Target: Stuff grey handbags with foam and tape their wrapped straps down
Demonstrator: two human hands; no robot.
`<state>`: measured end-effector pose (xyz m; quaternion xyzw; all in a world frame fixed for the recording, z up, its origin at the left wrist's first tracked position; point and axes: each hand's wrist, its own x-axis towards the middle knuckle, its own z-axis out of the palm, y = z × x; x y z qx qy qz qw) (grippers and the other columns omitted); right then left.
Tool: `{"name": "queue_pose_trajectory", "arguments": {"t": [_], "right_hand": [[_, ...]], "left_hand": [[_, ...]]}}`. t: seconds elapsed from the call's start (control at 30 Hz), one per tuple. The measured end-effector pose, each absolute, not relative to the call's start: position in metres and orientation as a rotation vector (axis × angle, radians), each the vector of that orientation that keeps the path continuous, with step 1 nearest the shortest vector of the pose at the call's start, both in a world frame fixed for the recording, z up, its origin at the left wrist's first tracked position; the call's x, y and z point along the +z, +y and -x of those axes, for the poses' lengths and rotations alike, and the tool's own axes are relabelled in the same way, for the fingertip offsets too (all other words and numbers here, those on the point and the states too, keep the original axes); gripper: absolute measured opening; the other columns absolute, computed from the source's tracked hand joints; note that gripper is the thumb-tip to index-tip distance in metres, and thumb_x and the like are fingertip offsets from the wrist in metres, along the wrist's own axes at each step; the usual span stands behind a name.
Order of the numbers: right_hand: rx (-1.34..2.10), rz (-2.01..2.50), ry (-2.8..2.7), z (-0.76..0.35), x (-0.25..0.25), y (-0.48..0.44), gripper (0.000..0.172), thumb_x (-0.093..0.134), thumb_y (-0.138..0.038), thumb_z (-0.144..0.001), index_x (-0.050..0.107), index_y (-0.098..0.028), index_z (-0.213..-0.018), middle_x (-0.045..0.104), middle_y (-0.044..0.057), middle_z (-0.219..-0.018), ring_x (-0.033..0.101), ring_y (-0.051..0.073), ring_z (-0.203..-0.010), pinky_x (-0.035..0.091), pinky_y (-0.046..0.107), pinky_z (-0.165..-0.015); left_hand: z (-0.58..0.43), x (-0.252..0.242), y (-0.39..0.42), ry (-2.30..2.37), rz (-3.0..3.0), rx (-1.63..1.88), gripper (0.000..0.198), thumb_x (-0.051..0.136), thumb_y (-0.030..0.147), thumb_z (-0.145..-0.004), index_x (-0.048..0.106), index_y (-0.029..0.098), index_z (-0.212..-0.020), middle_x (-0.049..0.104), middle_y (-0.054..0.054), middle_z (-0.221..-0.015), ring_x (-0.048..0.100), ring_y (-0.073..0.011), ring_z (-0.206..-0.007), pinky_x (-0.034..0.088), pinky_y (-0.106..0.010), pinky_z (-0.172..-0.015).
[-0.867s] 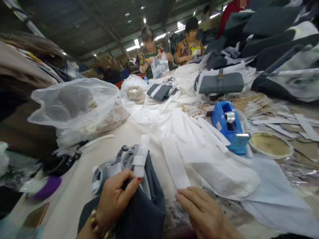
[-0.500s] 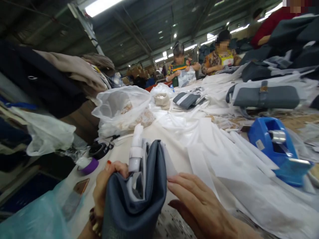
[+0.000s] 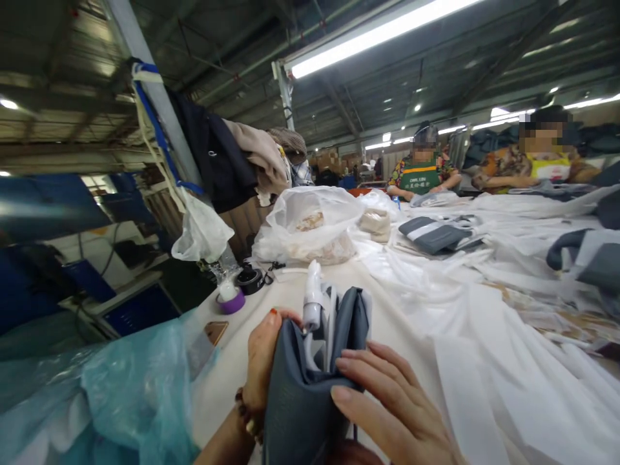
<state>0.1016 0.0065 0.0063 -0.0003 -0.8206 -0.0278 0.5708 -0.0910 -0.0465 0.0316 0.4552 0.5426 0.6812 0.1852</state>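
Note:
A dark blue-grey leather-like bag (image 3: 303, 400) stands folded upright in front of me, its top gaping. Out of that opening sticks a white-wrapped, tube-like piece (image 3: 313, 297), with white lining or padding beside it. My left hand (image 3: 264, 355) is closed round the bag's upper left edge, thumb at the rim, a beaded bracelet on the wrist. On the other side my right hand (image 3: 387, 394) lies against the bag's front right fold, fingers stretched out and touching the material. Part of the right thumb is hidden low down. The bag's bottom is outside the view.
A purple tape roll (image 3: 231, 301), a black roll (image 3: 249, 279) and a phone (image 3: 216, 332) lie left. Behind is a clear plastic bag (image 3: 310, 219); white strips (image 3: 465, 381) cover the right. Teal plastic (image 3: 140, 387) hangs nearby. Two co-workers (image 3: 421, 174) work across the table.
The view has swung left, so the blue tape dispenser has left the picture. My right hand has moved onto the bag's front fold; my left keeps its hold.

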Motion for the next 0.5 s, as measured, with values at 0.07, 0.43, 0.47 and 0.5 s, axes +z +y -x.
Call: {"name": "queue_pose_trajectory", "arguments": {"t": [0.07, 0.43, 0.47, 0.5], "right_hand": [[-0.021, -0.033, -1.969, -0.092, 0.012, 0.011, 0.030, 0.056, -0.032, -0.087, 0.055, -0.013, -0.111, 0.068, 0.013, -0.103, 0.060, 0.020, -0.106, 0.044, 0.038, -0.099], [0.048, -0.091, -1.956, -0.056, 0.029, 0.000, 0.013, 0.054, -0.020, -0.086, 0.059, -0.018, -0.098, 0.066, 0.006, -0.086, 0.065, 0.017, -0.087, 0.049, 0.032, -0.092], [0.049, -0.086, -1.959, -0.054, 0.029, -0.003, 0.012, 0.054, -0.017, -0.085, 0.059, -0.018, -0.097, 0.065, 0.005, -0.083, 0.065, 0.016, -0.086, 0.049, 0.031, -0.092], [0.057, -0.088, -1.969, -0.053, 0.030, -0.005, 0.013, 0.055, -0.015, -0.085, 0.059, -0.018, -0.096, 0.065, 0.004, -0.081, 0.064, 0.016, -0.084, 0.050, 0.031, -0.091]], "left_hand": [[0.099, 0.040, -0.065, 1.479, -1.697, 1.967, 0.042, 0.043, 0.056, -0.087, 0.067, 0.022, -0.094, 0.063, -0.005, -0.099, 0.056, -0.0226, -0.096, 0.046, -0.032, -0.083], [0.130, 0.070, -0.133, 1.565, -2.638, 1.356, 0.030, 0.048, 0.042, -0.089, 0.057, 0.019, -0.106, 0.060, -0.010, -0.110, 0.055, -0.0249, -0.107, 0.044, -0.036, -0.096], [0.132, 0.070, -0.135, 1.588, -2.687, 1.315, 0.026, 0.045, 0.036, -0.091, 0.058, 0.018, -0.105, 0.061, -0.009, -0.108, 0.056, -0.0236, -0.107, 0.042, -0.035, -0.098], [0.134, 0.071, -0.137, 1.590, -2.750, 1.246, 0.022, 0.044, 0.029, -0.092, 0.058, 0.018, -0.105, 0.063, -0.007, -0.105, 0.057, -0.0218, -0.106, 0.041, -0.033, -0.099]]}}
